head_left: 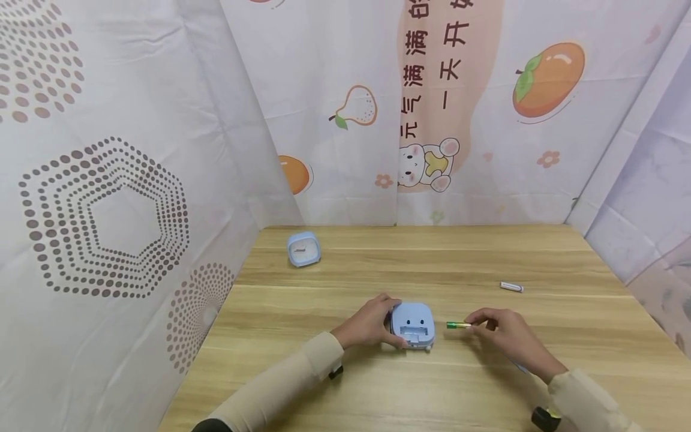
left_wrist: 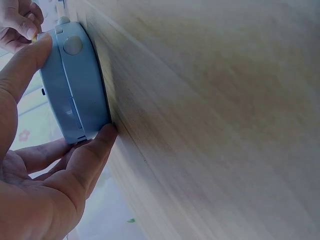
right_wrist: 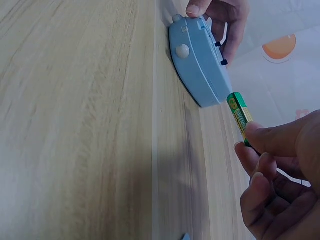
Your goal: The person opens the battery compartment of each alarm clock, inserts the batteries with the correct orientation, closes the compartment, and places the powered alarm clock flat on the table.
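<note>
A light-blue alarm clock [head_left: 412, 318] lies face down on the wooden table, its back with two dark knobs and an uncovered battery slot turned up. My left hand [head_left: 372, 324] grips it by the left side, thumb on the near edge and fingers round the far edge. To the right of the clock, my right hand [head_left: 504, 333] pinches a green and gold battery [right_wrist: 240, 112] between thumb and fingers. The battery points toward the clock, a small gap apart in the head view. A light-blue sliver [right_wrist: 186, 236] shows on the table near the right hand; most of it is hidden.
Another light-blue clock [head_left: 303, 249] stands at the back left of the table [head_left: 378, 264], its dial showing. A small slim white object with a dark stripe [head_left: 511, 287] lies beyond my right hand. Printed curtains [head_left: 324, 54] enclose the table at the back and sides.
</note>
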### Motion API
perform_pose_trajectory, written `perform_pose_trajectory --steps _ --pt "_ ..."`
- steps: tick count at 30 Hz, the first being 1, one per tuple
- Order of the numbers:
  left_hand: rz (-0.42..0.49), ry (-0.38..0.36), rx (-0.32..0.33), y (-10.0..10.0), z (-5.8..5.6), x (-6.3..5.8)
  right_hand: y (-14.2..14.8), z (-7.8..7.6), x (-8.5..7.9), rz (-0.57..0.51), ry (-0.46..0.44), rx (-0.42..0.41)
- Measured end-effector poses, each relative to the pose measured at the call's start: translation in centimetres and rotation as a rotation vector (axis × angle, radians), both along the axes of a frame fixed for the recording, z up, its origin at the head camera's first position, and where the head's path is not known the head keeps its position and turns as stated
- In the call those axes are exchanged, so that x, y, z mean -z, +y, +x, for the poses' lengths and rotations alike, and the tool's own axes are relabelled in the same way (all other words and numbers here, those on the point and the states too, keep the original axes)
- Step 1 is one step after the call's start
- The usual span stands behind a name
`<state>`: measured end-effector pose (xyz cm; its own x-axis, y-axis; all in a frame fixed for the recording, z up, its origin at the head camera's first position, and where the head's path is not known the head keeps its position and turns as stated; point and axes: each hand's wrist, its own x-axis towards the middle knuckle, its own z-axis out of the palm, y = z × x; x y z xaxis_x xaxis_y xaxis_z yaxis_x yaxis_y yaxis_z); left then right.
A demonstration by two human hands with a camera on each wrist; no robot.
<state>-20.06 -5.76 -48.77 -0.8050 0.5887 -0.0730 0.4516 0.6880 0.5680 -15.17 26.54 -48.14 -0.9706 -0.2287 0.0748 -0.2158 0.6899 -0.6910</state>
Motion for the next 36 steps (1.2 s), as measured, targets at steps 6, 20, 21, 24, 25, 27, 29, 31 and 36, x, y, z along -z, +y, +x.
perform_pose_trajectory --steps 6,20,21,24,25,27,29,31,36 --pt "0.002 0.011 -0.001 0.1 -0.1 0.2 -0.6 -0.1 0.1 -0.008 0.034 -0.013" --pt "-0.015 0.026 -0.006 0.2 0.0 0.1 -2.2 0.1 0.2 -0.046 0.02 -0.035" --pt "-0.014 0.023 -0.007 0.2 0.0 0.0 -2.2 0.1 0.2 -0.044 0.021 -0.036" --pt "-0.015 0.02 -0.01 0.2 0.0 0.1 -2.2 0.2 0.2 -0.045 0.025 -0.035" --pt "-0.016 0.021 -0.011 0.2 0.0 0.1 -2.2 0.2 0.2 -0.045 0.029 -0.035" --pt "-0.014 0.021 -0.011 0.2 0.0 0.2 -2.2 0.2 0.0 -0.047 0.03 -0.032" --pt "-0.013 0.022 -0.009 0.2 0.0 0.2 -2.2 0.3 -0.1 -0.05 0.03 -0.028" --pt "-0.014 0.022 -0.008 0.2 0.0 0.2 -2.3 0.4 -0.3 -0.056 0.027 -0.026" --pt "-0.02 0.019 -0.008 0.2 0.1 0.1 -2.6 0.6 -0.4 -0.073 0.008 -0.034"
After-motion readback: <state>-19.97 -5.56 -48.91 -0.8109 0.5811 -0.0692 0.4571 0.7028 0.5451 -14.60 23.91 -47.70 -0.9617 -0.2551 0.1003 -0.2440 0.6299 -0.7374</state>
